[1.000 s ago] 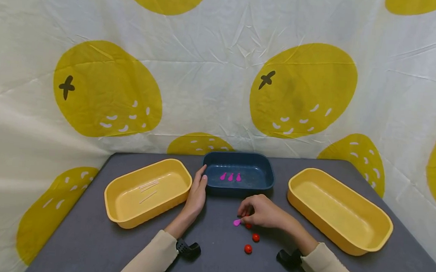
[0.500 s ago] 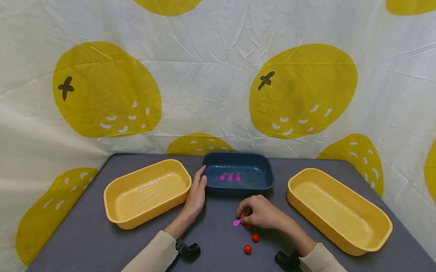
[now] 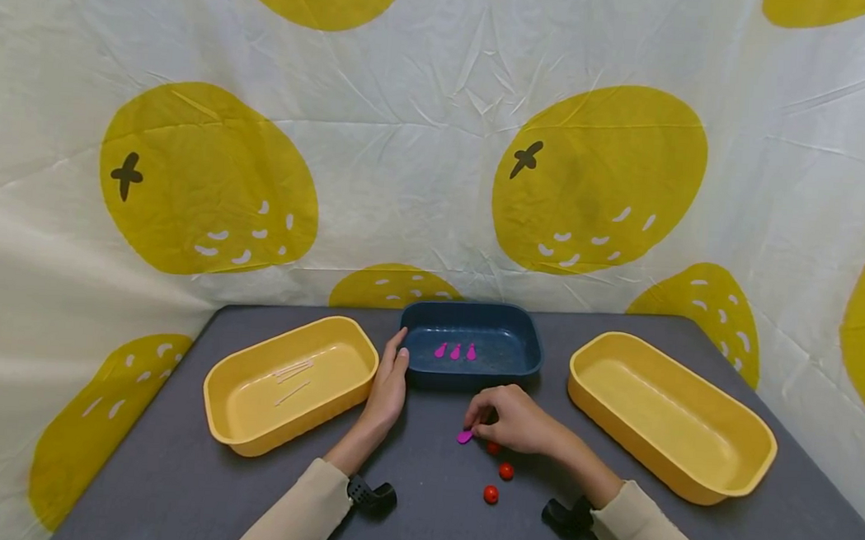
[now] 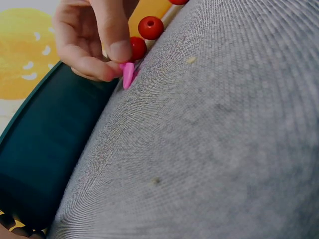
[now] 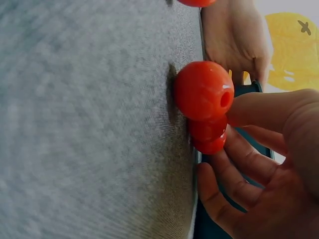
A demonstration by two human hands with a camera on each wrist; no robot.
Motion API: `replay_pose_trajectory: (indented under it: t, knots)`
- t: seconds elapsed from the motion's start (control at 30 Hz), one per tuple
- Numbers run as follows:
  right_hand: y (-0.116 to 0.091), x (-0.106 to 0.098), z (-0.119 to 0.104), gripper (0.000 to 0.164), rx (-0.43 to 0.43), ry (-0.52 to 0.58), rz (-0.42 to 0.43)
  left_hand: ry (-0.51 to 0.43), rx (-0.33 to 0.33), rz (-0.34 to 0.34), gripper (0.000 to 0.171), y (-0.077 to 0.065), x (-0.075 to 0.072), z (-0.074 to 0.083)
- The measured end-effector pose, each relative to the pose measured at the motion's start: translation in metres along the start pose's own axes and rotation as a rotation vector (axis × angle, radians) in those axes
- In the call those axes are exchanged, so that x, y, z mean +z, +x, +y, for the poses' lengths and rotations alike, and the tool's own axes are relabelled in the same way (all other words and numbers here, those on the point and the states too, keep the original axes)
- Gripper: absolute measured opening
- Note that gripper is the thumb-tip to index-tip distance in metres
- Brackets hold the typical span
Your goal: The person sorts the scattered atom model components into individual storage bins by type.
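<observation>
In the head view my right hand pinches a small pink drop-shaped piece between thumb and index finger, just in front of the dark blue tray. The left wrist view has this pink piece tipped on edge, close over the grey cloth. Three similar pink pieces lie in a row inside the blue tray. My left hand rests with extended fingers along that tray's left end. Red beads with holes sit on the cloth beneath and beside the right hand; a bead looms large in the right wrist view.
A yellow tray holding several thin pale sticks stands at the left, by the left hand. Another yellow tray is angled on the right. Behind the grey table hangs a white cloth printed with yellow fruit.
My right hand has shifted slightly left, and the pink piece in its fingertips has moved up and turned a little. The left hand stays at the blue tray.
</observation>
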State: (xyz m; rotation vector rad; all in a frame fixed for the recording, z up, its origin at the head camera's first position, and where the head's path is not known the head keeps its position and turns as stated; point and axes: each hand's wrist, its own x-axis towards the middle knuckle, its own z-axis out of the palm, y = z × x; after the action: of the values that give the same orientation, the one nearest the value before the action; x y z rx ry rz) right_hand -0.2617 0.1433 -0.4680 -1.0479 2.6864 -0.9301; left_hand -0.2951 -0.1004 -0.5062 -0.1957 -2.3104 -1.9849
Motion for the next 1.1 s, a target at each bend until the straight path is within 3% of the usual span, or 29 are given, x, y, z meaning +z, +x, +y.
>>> replay_pose_trajectory:
  t: [0.6, 0.9, 1.1]
  knots:
    - [0.0006, 0.0021, -0.0033, 0.01, 0.052, -0.095, 0.013, -0.002, -0.01, -0.004, 0.052, 0.0002, -0.0006, 0.0005]
    - [0.002, 0.0047, -0.0027, 0.008, 0.049, -0.089, 0.016, -0.013, -0.005, -0.004, 0.051, -0.0005, -0.0009, 0.002]
    - [0.0018, 0.0046, -0.0007, 0.011, 0.014, -0.062, 0.068, -0.002, -0.008, -0.006, 0.051, -0.001, -0.0004, 0.0016]
